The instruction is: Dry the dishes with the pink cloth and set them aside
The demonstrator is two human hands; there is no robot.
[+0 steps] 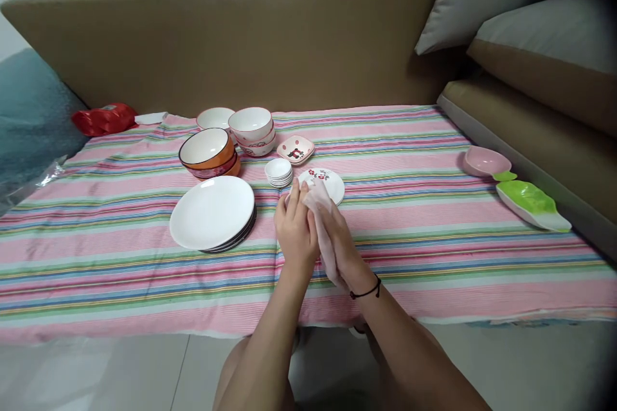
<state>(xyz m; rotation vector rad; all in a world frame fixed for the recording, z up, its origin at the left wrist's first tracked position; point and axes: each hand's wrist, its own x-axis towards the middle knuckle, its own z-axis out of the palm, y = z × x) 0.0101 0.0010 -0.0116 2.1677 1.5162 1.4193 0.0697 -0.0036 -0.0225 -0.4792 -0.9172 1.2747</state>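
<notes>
My left hand (pixel 295 229) and my right hand (pixel 341 239) are close together over the front middle of the striped cloth. In my right hand is a thin white wiping cloth (pixel 326 245), its end hanging below the palm. The fingers of my left hand are bent in towards it; whatever lies between the two hands is hidden. Just beyond my fingertips lies a white plate with red flowers (pixel 332 186), partly covered by the hands. A stack of small white dishes (pixel 278 170) stands beside it, left of a square pink-rimmed dish (pixel 295 149).
On the striped cloth (pixel 409 205) stand a stack of white plates (pixel 212 212), orange bowls (pixel 207 148) and white bowls (pixel 250 122). At right are a pink bowl (pixel 486 160) and a green leaf-shaped dish (pixel 530 202). A red shiny bundle (pixel 105 119) lies far left.
</notes>
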